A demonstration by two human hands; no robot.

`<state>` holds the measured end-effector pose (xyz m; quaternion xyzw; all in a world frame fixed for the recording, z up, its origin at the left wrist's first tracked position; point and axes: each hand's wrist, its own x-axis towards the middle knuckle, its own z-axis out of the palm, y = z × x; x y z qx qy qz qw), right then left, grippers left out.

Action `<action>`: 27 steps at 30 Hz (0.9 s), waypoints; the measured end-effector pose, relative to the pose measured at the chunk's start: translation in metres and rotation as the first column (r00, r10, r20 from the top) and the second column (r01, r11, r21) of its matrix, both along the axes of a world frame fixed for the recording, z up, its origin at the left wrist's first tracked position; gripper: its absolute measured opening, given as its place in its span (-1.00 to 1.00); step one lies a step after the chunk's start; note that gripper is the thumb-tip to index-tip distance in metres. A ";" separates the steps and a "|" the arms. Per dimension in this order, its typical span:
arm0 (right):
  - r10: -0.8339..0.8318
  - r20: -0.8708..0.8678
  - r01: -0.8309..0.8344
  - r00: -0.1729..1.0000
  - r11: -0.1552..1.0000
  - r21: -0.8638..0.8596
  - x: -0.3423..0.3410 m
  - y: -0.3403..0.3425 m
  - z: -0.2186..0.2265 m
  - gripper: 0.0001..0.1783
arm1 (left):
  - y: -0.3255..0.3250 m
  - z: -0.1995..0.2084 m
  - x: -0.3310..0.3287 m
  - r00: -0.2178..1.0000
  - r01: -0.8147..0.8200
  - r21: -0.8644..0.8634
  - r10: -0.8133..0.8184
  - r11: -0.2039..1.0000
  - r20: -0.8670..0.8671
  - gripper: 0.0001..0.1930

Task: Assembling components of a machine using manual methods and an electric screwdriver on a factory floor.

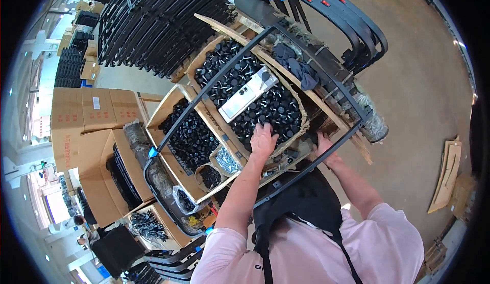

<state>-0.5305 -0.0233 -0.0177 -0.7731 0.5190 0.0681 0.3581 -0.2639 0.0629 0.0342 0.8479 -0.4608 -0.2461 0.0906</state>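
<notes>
My left hand (263, 140) reaches into a large carton (218, 115) filled with black-headed knob bolts (270, 111). Its fingers are slightly apart and their tips dip among the bolts. On the pile, just beyond that hand, lies a silver-white rectangular case (248, 94) with a dark round spot at one end. A black rectangular metal frame (326, 155) spans the cartons. My right hand (324, 145) is by the frame's near right part, beside the carton. Its fingers are bent near something dark; what they hold, if anything, is hidden.
A second carton (164, 111) holds black knobs, with small boxes of silver screws (227, 160) and dark screws (210, 175). Wrapped rolls (352, 97) and a dark cloth (296, 64) lie beyond a wooden board. Stacked black frames (158, 23) and curved black parts (352, 16) stand farther off.
</notes>
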 end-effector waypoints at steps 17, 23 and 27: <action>0.532 0.277 -0.417 0.800 0.825 -0.380 0.132 -0.086 0.109 -0.78 | 0.035 0.021 0.032 -0.118 -0.680 0.278 0.272 0.679 -0.955 -0.66; 0.649 -0.141 -0.633 0.747 0.630 -0.451 0.176 -0.094 0.042 -0.81 | -0.009 0.072 0.039 0.199 -0.451 0.244 0.363 0.858 -0.910 -0.55; 0.627 0.065 -0.549 0.776 0.723 -0.418 0.165 -0.103 0.054 -0.81 | -0.079 0.086 0.064 0.416 -0.462 -0.074 0.143 0.884 -0.898 -0.60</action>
